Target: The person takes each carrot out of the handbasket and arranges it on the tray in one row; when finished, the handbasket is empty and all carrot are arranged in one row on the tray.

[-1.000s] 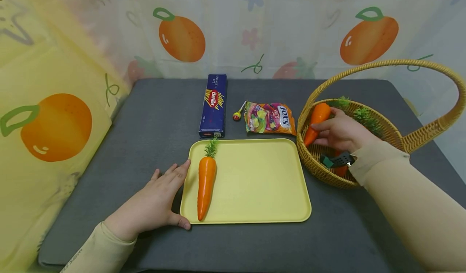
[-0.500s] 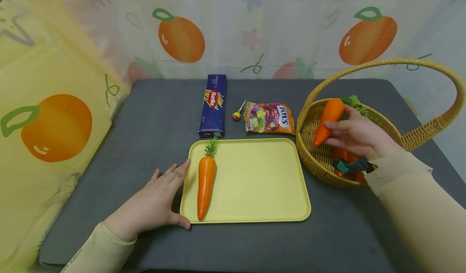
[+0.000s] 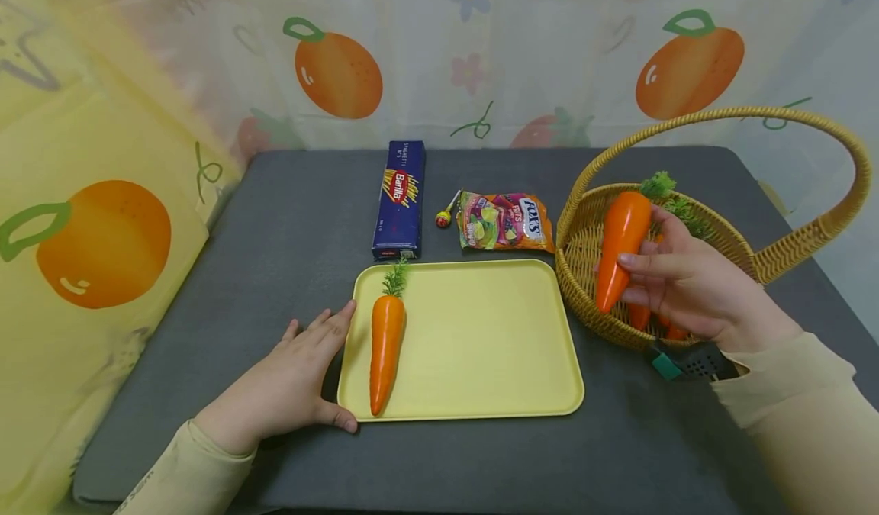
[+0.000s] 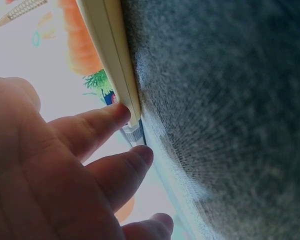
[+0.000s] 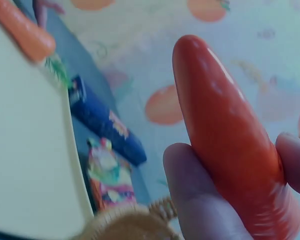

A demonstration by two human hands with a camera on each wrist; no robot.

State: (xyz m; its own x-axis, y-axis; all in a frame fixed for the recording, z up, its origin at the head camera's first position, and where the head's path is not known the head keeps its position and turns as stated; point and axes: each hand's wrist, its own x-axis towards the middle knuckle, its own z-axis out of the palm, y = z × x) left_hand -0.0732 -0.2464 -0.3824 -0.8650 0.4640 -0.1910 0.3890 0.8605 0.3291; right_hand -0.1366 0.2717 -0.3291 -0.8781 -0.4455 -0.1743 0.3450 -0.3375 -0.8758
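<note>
Between thumb and fingers, my right hand (image 3: pixel 700 282) pinches an orange carrot (image 3: pixel 623 244) with a green leafy top, tip pointing down, over the wicker basket (image 3: pixel 584 294). In the right wrist view this carrot (image 5: pixel 225 130) fills the middle, gripped from both sides. Below it, more carrots (image 3: pixel 639 317) lie in the basket, partly hidden by my hand. My left hand (image 3: pixel 281 385) rests at the left edge of the yellow tray (image 3: pixel 481 339), fingers spread; the left wrist view has a fingertip touching the tray's rim (image 4: pixel 115 60). Another carrot (image 3: pixel 387 351) lies lengthwise on the tray's left side.
Behind the tray lie a blue spaghetti box (image 3: pixel 400 198), a small lollipop (image 3: pixel 444 217) and a colourful candy bag (image 3: pixel 504 221). The basket's tall handle (image 3: pixel 742 112) arches over its opening. Everything stands on a dark grey table (image 3: pixel 295 233) before a fruit-print curtain (image 3: pixel 549 42).
My right hand has lifted the carrot up out of the basket and drawn it nearer to me and slightly right. The left hand and the tray have stayed in place.
</note>
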